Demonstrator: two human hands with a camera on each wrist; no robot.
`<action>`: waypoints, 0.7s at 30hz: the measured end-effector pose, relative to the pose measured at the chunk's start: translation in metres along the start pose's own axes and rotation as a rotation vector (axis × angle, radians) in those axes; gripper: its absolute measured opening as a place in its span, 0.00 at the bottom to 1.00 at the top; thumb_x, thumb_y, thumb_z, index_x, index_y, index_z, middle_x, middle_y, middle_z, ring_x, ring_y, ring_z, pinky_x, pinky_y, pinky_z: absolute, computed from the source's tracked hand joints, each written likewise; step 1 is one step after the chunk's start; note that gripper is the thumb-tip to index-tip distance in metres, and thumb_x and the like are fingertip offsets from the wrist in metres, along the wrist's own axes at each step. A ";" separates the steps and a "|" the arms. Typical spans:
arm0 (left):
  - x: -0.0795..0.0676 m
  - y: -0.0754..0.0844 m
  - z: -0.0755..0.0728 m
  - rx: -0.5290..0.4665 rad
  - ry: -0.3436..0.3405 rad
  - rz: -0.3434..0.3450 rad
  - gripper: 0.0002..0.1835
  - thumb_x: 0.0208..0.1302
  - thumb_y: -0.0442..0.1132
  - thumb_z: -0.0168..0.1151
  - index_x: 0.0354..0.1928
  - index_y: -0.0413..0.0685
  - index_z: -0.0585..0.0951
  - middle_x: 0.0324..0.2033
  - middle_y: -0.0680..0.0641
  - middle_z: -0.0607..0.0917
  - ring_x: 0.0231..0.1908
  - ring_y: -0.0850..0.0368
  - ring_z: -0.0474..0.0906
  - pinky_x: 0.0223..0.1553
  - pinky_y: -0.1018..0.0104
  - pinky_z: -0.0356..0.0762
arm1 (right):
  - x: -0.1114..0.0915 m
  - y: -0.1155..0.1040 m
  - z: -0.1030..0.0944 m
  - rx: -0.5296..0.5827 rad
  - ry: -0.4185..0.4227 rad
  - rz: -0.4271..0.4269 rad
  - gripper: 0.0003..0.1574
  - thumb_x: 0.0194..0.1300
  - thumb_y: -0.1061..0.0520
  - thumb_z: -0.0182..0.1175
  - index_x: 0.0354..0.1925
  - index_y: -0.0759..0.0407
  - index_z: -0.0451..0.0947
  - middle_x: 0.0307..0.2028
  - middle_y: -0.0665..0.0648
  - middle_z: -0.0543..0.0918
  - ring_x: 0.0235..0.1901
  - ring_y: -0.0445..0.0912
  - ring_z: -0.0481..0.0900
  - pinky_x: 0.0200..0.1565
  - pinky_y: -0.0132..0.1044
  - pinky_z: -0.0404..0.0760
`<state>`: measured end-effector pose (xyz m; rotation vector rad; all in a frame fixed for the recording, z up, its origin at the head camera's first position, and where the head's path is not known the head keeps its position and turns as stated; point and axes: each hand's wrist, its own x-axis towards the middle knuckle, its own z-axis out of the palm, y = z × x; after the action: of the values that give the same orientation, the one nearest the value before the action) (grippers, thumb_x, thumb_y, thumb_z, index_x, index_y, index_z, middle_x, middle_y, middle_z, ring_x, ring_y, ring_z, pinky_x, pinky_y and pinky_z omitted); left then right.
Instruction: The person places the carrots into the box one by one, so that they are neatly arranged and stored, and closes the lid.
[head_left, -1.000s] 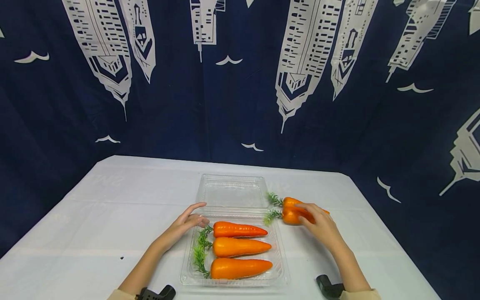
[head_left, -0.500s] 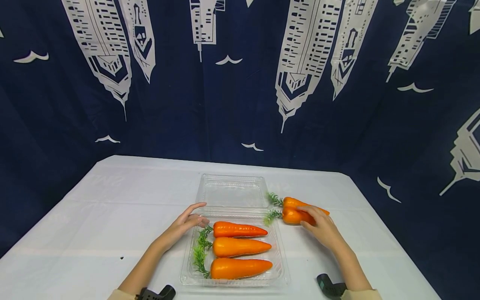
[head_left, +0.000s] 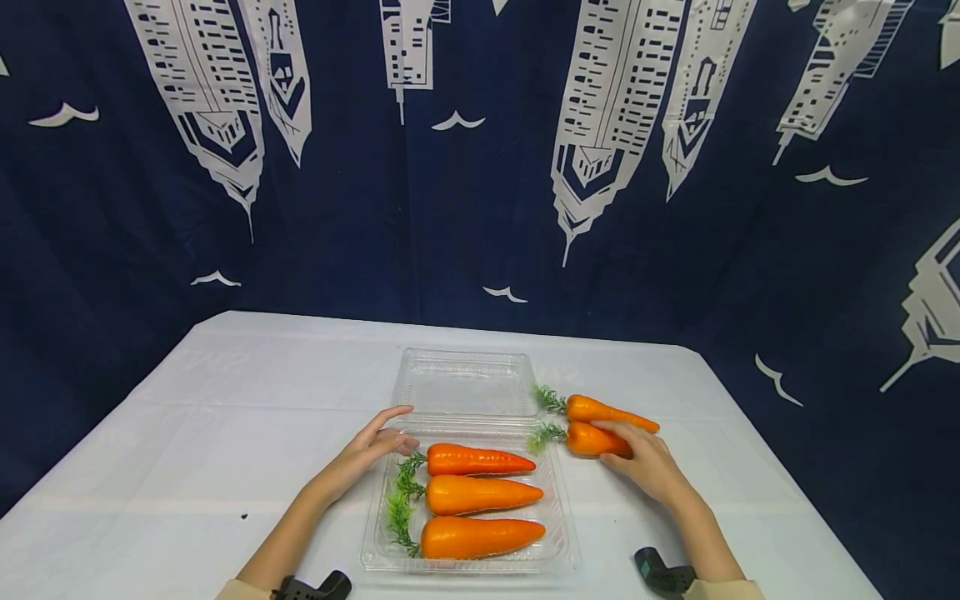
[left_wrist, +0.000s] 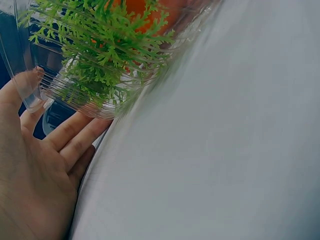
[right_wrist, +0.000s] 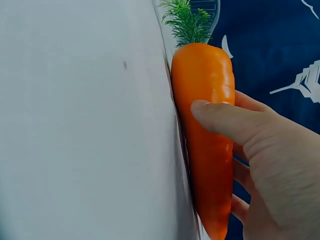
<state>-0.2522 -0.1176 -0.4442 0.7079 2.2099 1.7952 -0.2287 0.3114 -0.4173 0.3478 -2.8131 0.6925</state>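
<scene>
In the head view, my right hand (head_left: pixel 647 463) grips the nearer of two orange carrots lying right of a clear plastic container (head_left: pixel 564 533). The right wrist view shows the thumb on this carrot (right_wrist: pixel 205 150), with the other fingers along its far side. The other loose carrot (head_left: pixel 607 412) lies just behind it. My left hand (head_left: pixel 363 450) rests at the container's left edge, near the hinge, index finger extended. Seen from the left wrist, this hand (left_wrist: pixel 45 170) touches the clear wall with fairly straight fingers. Three carrots (head_left: pixel 480 495) with green tops lie side by side in the container.
The container's clear lid (head_left: pixel 465 383) lies folded back behind its base. Everything stands on a white-covered table (head_left: pixel 225 433). A dark blue curtain (head_left: pixel 450 208) with white building prints hangs behind the table. Each wrist wears a black device (head_left: pixel 663 573).
My right hand has shifted slightly toward the table's front. The nearer loose carrot has moved a little forward with it, opening a small gap from the other. The left hand stays put.
</scene>
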 end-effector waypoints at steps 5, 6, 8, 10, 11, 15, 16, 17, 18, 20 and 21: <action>0.000 0.001 0.000 -0.001 -0.002 -0.004 0.26 0.69 0.46 0.43 0.67 0.56 0.55 0.48 0.41 0.80 0.45 0.53 0.78 0.58 0.40 0.58 | -0.002 0.002 0.000 0.024 -0.036 0.028 0.30 0.54 0.56 0.64 0.56 0.52 0.71 0.57 0.63 0.73 0.56 0.65 0.68 0.54 0.63 0.63; 0.000 0.001 0.001 -0.001 -0.001 -0.005 0.26 0.69 0.46 0.43 0.67 0.55 0.55 0.48 0.41 0.81 0.45 0.54 0.78 0.59 0.39 0.58 | -0.003 0.003 0.000 0.034 -0.048 0.040 0.30 0.54 0.56 0.64 0.57 0.52 0.70 0.57 0.63 0.73 0.57 0.65 0.67 0.54 0.63 0.63; -0.001 0.002 0.001 -0.001 0.002 -0.011 0.26 0.69 0.46 0.44 0.67 0.57 0.56 0.48 0.42 0.81 0.45 0.54 0.78 0.59 0.39 0.57 | -0.003 0.003 0.000 0.051 -0.073 0.057 0.31 0.55 0.56 0.63 0.58 0.51 0.69 0.58 0.63 0.72 0.57 0.66 0.67 0.53 0.64 0.64; -0.001 0.003 0.001 0.001 0.007 -0.015 0.25 0.69 0.46 0.44 0.67 0.59 0.56 0.48 0.42 0.81 0.45 0.53 0.78 0.59 0.38 0.56 | -0.003 0.004 0.000 0.067 -0.091 0.072 0.31 0.55 0.57 0.63 0.58 0.50 0.69 0.59 0.63 0.72 0.57 0.65 0.67 0.53 0.64 0.64; -0.001 0.003 0.001 0.002 0.008 -0.015 0.25 0.69 0.46 0.44 0.66 0.59 0.56 0.48 0.42 0.81 0.45 0.53 0.78 0.59 0.38 0.56 | -0.003 0.004 0.000 0.073 -0.097 0.077 0.31 0.55 0.57 0.62 0.58 0.50 0.69 0.59 0.63 0.71 0.57 0.65 0.67 0.53 0.64 0.64; -0.001 0.002 0.001 0.004 0.009 -0.012 0.25 0.69 0.46 0.44 0.66 0.60 0.56 0.48 0.42 0.81 0.45 0.53 0.78 0.59 0.39 0.58 | -0.002 0.005 0.000 0.103 -0.122 0.071 0.31 0.56 0.56 0.62 0.59 0.51 0.68 0.58 0.64 0.72 0.57 0.65 0.67 0.54 0.63 0.64; -0.001 0.002 0.001 0.004 0.008 -0.011 0.25 0.69 0.46 0.44 0.66 0.60 0.56 0.48 0.42 0.81 0.45 0.53 0.78 0.58 0.39 0.58 | -0.002 0.005 0.000 0.119 -0.132 0.071 0.31 0.56 0.56 0.62 0.59 0.51 0.68 0.59 0.64 0.71 0.58 0.65 0.66 0.55 0.63 0.63; -0.001 0.002 0.001 0.004 0.008 -0.010 0.25 0.69 0.46 0.44 0.66 0.60 0.56 0.48 0.42 0.81 0.45 0.53 0.78 0.59 0.39 0.58 | -0.002 0.005 0.000 0.135 -0.142 0.071 0.32 0.57 0.56 0.62 0.60 0.51 0.68 0.59 0.64 0.70 0.59 0.64 0.65 0.55 0.63 0.62; -0.001 0.002 0.001 0.003 0.008 -0.009 0.25 0.69 0.46 0.44 0.67 0.59 0.56 0.48 0.42 0.81 0.45 0.53 0.78 0.59 0.39 0.58 | -0.002 0.005 0.000 0.154 -0.152 0.070 0.32 0.57 0.55 0.62 0.60 0.52 0.67 0.60 0.64 0.70 0.59 0.64 0.65 0.56 0.63 0.62; -0.001 0.001 0.001 0.002 0.008 -0.008 0.25 0.69 0.46 0.44 0.67 0.59 0.56 0.48 0.42 0.81 0.45 0.53 0.78 0.59 0.39 0.58 | -0.001 0.005 -0.001 0.188 -0.173 0.069 0.32 0.57 0.55 0.61 0.60 0.53 0.67 0.61 0.64 0.69 0.61 0.64 0.63 0.57 0.63 0.60; 0.000 0.001 0.001 0.002 0.008 -0.007 0.25 0.69 0.46 0.44 0.67 0.58 0.56 0.48 0.42 0.81 0.45 0.53 0.78 0.59 0.39 0.58 | -0.001 0.005 -0.001 0.199 -0.180 0.070 0.32 0.57 0.55 0.61 0.60 0.53 0.67 0.61 0.64 0.69 0.61 0.64 0.63 0.58 0.63 0.60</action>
<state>-0.2513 -0.1169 -0.4436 0.6938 2.2172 1.7954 -0.2291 0.3160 -0.4187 0.3645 -2.9433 1.0075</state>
